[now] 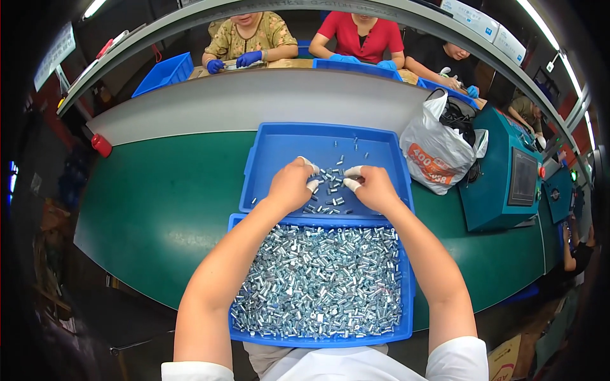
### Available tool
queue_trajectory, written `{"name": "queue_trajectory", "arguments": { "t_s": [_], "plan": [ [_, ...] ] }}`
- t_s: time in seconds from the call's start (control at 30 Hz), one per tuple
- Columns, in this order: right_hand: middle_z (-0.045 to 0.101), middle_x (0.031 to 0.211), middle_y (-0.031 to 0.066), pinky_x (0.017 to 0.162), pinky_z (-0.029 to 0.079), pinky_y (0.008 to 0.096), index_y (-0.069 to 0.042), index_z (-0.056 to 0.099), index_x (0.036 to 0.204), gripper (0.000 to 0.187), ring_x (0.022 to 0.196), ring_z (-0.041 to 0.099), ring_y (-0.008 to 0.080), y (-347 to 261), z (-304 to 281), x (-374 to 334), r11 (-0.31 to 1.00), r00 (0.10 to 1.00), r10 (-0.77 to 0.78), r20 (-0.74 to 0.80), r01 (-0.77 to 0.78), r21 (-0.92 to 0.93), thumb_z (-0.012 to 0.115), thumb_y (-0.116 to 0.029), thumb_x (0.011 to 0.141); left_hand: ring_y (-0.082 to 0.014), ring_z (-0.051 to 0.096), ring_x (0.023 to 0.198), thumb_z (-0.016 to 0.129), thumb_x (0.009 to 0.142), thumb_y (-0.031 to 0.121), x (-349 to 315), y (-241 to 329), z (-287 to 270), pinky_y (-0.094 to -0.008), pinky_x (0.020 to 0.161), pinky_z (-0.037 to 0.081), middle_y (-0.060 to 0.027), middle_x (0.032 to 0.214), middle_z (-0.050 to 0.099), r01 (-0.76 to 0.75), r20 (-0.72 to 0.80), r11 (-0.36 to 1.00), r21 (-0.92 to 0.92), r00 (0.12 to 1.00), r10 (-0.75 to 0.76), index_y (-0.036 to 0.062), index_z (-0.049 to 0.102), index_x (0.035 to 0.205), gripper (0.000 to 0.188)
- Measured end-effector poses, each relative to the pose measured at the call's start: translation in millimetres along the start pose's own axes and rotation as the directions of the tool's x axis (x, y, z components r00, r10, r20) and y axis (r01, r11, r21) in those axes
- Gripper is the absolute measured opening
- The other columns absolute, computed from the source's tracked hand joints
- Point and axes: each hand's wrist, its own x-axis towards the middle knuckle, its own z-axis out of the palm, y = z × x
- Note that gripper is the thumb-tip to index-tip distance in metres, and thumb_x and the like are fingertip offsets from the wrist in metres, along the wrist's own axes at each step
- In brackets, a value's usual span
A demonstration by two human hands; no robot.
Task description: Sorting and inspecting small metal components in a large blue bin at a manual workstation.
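Both of my hands are over the far blue tray (pixel 270 143), with white coverings on the fingertips that show. Small silvery metal fasteners, like short bolts or studs, lie loose on its floor. My left hand (pixel 293 184) is at the left of this scatter, thumb and forefinger apart. Facing it from the right, my right hand (pixel 373 188) also has a gap between thumb and forefinger. Neither hand visibly grips a piece; the curled fingers beneath are partly hidden. Between my forearms, a nearer blue tray (pixel 407 279) is heaped with the same kind of metal fasteners (pixel 318 279).
The trays rest on a green tabletop (pixel 171 209). A white plastic bag (pixel 429 149) holding black cables stands right of them, beside a teal machine with a screen (pixel 505 174). A red container (pixel 101 145) sits far left. Gloved co-workers sit beyond the grey partition (pixel 254 101).
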Motion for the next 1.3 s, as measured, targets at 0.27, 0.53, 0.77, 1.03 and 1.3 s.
{"name": "queue_trajectory", "arguments": {
  "t_s": [0.27,0.53,0.77,1.03,1.3],
  "plan": [
    [0.071,0.078,0.0082,0.074,0.053,0.0444,-0.004,0.07,0.083,0.025,0.07,0.065,0.0201,-83,-37,-102,0.076,0.893,-0.389,-0.228,0.278,0.958,0.072,-0.025,0.094,-0.0168,0.067,0.077,0.077,0.086,0.006,-82,55,-49,-0.0306,0.07,0.055,-0.0094,0.102,0.072,0.007,0.022,0.884,-0.467,1.0,0.004,0.0032,0.075,0.106,0.02],
    [0.058,0.061,0.0095,0.088,0.062,0.053,0.004,0.061,0.063,0.05,0.046,0.049,0.016,-171,-116,-117,-0.15,0.457,-0.889,-0.02,-0.252,0.956,0.059,-0.023,0.106,-0.0176,0.069,0.079,0.078,0.083,0.0,-116,102,-65,-0.0295,0.071,0.055,-0.0116,0.102,0.075,-0.031,0.043,0.761,-0.647,0.996,0.077,0.0025,0.075,0.106,0.024],
    [0.061,0.065,0.0103,0.089,0.06,0.0563,0.002,0.063,0.066,0.049,0.052,0.056,0.0189,-171,-121,-128,-0.122,0.445,-0.893,0.066,-0.38,0.917,0.058,-0.026,0.106,-0.0163,0.069,0.081,0.076,0.084,-0.002,-126,90,-52,-0.0285,0.072,0.054,-0.0118,0.101,0.076,0.008,-0.006,0.733,-0.68,1.0,-0.016,0.0016,0.076,0.102,0.019],
    [0.063,0.069,0.0167,0.079,0.059,0.0509,0.007,0.063,0.068,0.055,0.052,0.057,0.0224,-162,-103,-131,-0.364,0.56,-0.82,-0.118,-0.35,0.863,0.052,-0.029,0.109,-0.0176,0.071,0.085,0.075,0.085,-0.002,-130,81,-49,-0.0283,0.074,0.055,-0.0127,0.1,0.076,0.0,-0.023,0.748,-0.664,1.0,-0.021,0.0024,0.077,0.101,0.017],
    [0.066,0.072,0.0232,0.068,0.059,0.0455,0.012,0.064,0.069,0.063,0.053,0.059,0.0259,-147,-82,-133,-0.566,0.651,-0.707,-0.275,-0.289,0.772,0.046,-0.031,0.111,-0.0181,0.072,0.083,0.076,0.085,-0.003,-131,79,-47,-0.0279,0.071,0.056,-0.0131,0.099,0.076,-0.025,-0.03,0.721,-0.693,1.0,0.006,0.0021,0.077,0.102,0.018]
  ]
}}
